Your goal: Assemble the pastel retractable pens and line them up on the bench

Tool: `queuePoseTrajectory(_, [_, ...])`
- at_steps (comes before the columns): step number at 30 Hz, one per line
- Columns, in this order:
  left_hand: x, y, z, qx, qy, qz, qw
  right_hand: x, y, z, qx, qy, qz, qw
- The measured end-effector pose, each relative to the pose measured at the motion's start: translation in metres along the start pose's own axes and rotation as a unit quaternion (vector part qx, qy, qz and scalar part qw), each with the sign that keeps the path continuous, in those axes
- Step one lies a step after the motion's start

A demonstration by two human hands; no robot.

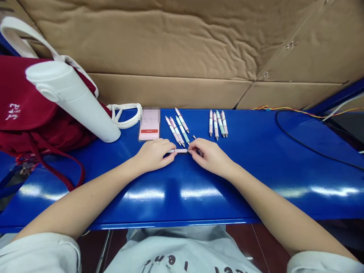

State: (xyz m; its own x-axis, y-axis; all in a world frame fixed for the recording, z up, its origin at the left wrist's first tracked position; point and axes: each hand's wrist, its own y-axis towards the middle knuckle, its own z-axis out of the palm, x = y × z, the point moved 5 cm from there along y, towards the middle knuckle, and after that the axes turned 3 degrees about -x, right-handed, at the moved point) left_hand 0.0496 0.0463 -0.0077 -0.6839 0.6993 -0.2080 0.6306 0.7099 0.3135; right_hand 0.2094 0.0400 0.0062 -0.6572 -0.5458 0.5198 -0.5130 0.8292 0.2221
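Note:
Both my hands meet at the middle of a glossy blue table (pixel 176 193). My left hand (pixel 153 154) is closed round one end of a pale pink pen (pixel 180 151), which lies level between the hands. The other end is pinched by my right hand (pixel 209 156). Just behind the hands lies a fanned group of several pens (pixel 178 129) in pink, white and pale green. A second row of several pens (pixel 218 123) lies side by side a little to the right. A small dark part (pixel 194 137) rests near my right fingers.
A phone (pixel 149 128) lies face up left of the pens. At the left stand a white bottle (pixel 72 99), a dark red bag (pixel 25 110) with straps and a white strap (pixel 125 115). Cardboard (pixel 176 49) lines the back. Cables (pixel 301 142) cross the right side.

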Motion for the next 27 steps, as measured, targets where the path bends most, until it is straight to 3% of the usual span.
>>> queuePoseTrajectory(5, [0.001,0.0,0.0,-0.004,0.003,0.0,1.0,-0.016,-0.001,-0.004,-0.023,0.054,0.066,0.996])
queuePoseTrajectory(10, [0.001,0.0,-0.001,-0.001,0.006,-0.002,1.0,-0.037,0.005,-0.017,-0.083,-0.137,0.131,0.978])
queuePoseTrajectory(16, [0.004,0.002,-0.006,-0.032,0.012,-0.013,0.999,-0.035,0.016,-0.003,-0.033,-0.26,0.085,0.961])
queuePoseTrajectory(27, [0.007,0.003,-0.005,-0.048,0.037,-0.013,0.998,-0.016,0.006,-0.008,-0.078,-0.119,-0.017,0.99])
